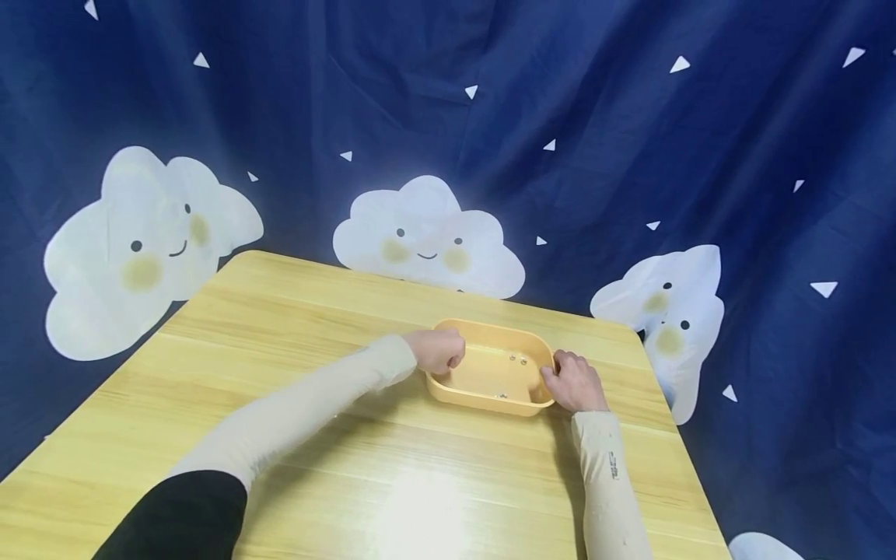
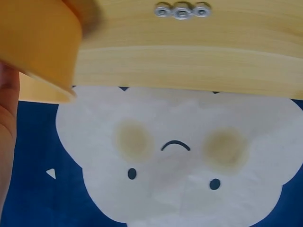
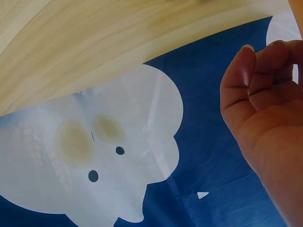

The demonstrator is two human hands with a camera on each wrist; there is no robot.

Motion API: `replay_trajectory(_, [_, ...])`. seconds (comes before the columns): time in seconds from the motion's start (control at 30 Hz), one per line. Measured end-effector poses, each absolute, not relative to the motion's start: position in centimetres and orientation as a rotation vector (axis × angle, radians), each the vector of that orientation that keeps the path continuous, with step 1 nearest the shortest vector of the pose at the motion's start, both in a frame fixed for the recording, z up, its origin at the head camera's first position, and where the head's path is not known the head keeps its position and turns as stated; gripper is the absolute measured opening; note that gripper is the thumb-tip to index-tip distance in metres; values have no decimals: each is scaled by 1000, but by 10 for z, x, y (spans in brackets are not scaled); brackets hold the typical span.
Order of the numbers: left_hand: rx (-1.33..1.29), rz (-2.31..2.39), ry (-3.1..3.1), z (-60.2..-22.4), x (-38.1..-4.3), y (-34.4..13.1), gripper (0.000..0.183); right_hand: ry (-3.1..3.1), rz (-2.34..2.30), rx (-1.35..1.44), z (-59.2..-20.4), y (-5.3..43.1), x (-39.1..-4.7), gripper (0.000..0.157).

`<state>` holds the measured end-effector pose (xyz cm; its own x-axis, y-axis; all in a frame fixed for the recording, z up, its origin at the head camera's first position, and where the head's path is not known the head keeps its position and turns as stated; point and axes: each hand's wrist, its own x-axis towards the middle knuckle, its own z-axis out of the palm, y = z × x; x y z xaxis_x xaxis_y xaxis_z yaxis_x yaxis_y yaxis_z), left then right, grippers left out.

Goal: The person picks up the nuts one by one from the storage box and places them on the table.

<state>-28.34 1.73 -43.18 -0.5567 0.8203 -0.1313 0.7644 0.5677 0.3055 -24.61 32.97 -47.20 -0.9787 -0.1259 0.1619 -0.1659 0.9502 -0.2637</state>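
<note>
- Nearest to us is a black sleeve (image 1: pixel 182 517) at the lower left, with an off-white sleeve cover (image 1: pixel 301 404) running from it to the left wrist.
- Our left hand (image 1: pixel 435 351) has its fingers curled over the left end of an orange rounded-rectangular tray (image 1: pixel 490 404); that grip is closed on the wall.
- Our right hand (image 1: pixel 577 383) holds the opposite end, thumb inside the rim and fingers outside; its off-white sleeve (image 1: pixel 609 474) bears small dark marks.
- We see the tray toward the far right of the worktop (image 1: pixel 336 467), between both hands; we cannot tell whether its base sits flat on the wood.
- Small shiny metal pieces (image 1: pixel 523 362) lie inside it, too tiny for us to name.
- Our left wrist view shows three metal nuts (image 2: pixel 182 10) side by side on the wood, near the tray.
- Pale yellow wood grain runs across the worktop, whose far corners are rounded; we catch a bright glare patch (image 1: pixel 423 509) at the near side.
- Behind it hangs a creased dark blue curtain (image 1: pixel 420 78), scattered with white triangles (image 1: pixel 680 64).
- Smiling white clouds decorate the cloth: a left cloud (image 1: pixel 84 272), a middle cloud (image 1: pixel 428 210) just behind the far edge, and a folded right cloud (image 1: pixel 689 272) beyond the right corner.
</note>
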Motion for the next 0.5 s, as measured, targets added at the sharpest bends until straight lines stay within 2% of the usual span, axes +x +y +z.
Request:
replay_trajectory(0.23, [1325,362,2558,-432,-291,5,56,-2968,415,211,-473,333,-247,22])
replay_trajectory(0.3, [1337,399,2558,-430,-292,1,47,-2975,416,209,-474,332,-247,22])
replay_trajectory(0.43, [1334,489,2557,-425,-294,-8,11,-2986,419,212,-474,331,-248,22])
replay_trajectory(0.5, [1322,524,2574,-424,-297,-13,13,-2985,426,213,-474,331,-248,23])
